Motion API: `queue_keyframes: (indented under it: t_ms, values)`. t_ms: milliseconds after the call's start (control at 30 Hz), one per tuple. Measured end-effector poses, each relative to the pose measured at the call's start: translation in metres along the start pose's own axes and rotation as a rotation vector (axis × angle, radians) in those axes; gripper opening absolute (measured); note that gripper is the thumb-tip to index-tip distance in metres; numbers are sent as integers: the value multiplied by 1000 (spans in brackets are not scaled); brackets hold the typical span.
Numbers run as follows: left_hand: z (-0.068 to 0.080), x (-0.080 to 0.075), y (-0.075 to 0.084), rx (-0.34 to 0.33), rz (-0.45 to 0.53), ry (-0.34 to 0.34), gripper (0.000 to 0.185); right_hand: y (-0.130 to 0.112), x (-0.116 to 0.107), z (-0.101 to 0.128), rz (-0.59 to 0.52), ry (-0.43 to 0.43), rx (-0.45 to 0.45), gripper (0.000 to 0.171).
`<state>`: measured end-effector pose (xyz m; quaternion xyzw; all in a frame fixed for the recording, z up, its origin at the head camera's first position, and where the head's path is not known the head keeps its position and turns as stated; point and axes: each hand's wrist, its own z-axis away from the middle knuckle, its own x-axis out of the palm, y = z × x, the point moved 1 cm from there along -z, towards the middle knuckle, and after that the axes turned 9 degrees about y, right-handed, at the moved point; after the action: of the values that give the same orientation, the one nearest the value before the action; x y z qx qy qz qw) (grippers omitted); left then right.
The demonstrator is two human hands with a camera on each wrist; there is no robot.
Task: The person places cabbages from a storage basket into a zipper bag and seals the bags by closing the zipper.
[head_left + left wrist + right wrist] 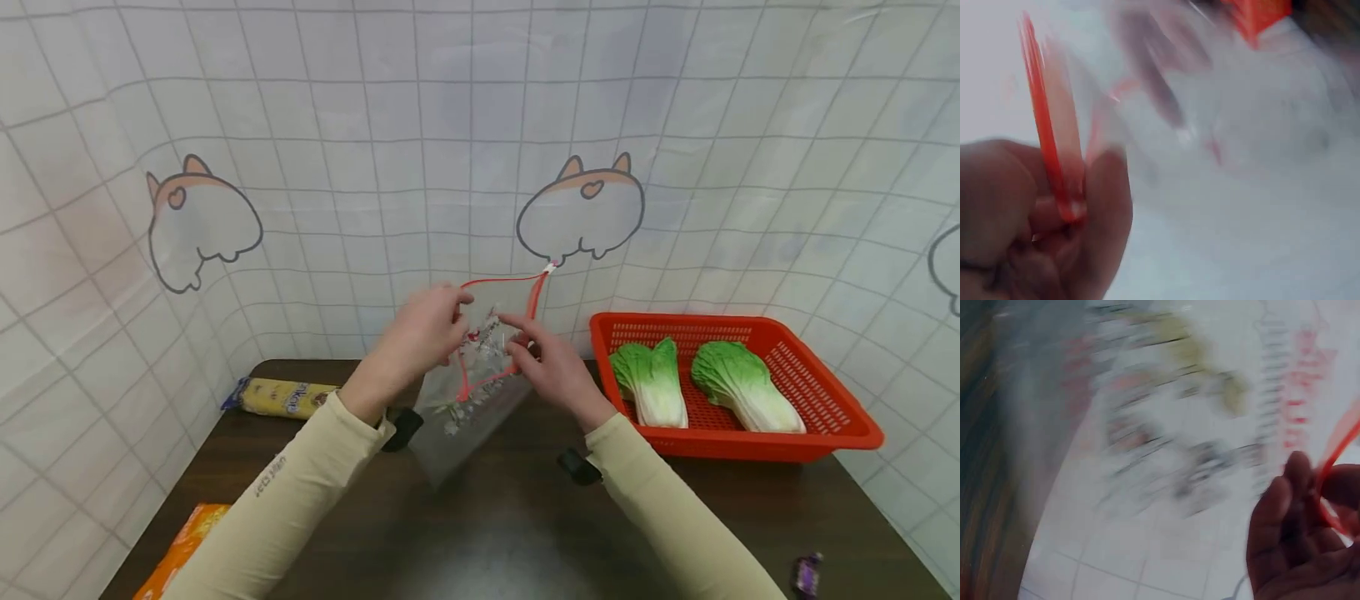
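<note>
A clear printed plastic zip bag (465, 437) hangs above the dark table, its red-edged mouth spread apart between both hands. My left hand (431, 325) grips the left side of the mouth, and the left wrist view shows the red strip (1047, 125) between its thumb and fingers. On the other side my right hand (557, 367) holds the right edge of the mouth. In the right wrist view its fingers curl by the red strip (1329, 469), with the bag's blurred print beside them. A white zip end (550, 267) sticks up at the far corner.
At the right stands a red basket (750, 446) with two Chinese cabbages (660, 404) in it. A yellow packet (281, 398) lies back left, an orange packet (183, 546) front left. A small purple wrapped sweet (807, 575) lies front right. A tile-patterned sheet (480, 108) hangs behind.
</note>
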<state>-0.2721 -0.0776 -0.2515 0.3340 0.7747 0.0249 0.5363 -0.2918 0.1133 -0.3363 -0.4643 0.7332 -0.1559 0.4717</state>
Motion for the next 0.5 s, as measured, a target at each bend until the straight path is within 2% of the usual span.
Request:
queue_keyframes:
  t_ms: [100,133,167,233,300,333,433,500]
  values:
    - [14,-5,35,133,-204,177,22,0,2,-2,-28,36,-70,51]
    - [19,-2,43,179,-254,213,20,2,3,-3,-29,30,-83,52]
    - [23,2,47,213,-278,216,16,3,5,-3,-18,19,-81,51]
    - [29,13,49,251,-316,183,14,9,9,-4,50,-28,-85,48]
    - [32,27,44,253,-331,114,16,17,12,-1,186,-132,-60,46]
    - [33,33,40,245,-337,81,19,21,12,1,270,-199,-29,46]
    - [35,49,26,179,-333,-36,32,34,9,11,537,-424,77,32]
    - [37,57,17,143,-319,-94,39,42,6,18,653,-536,140,23]
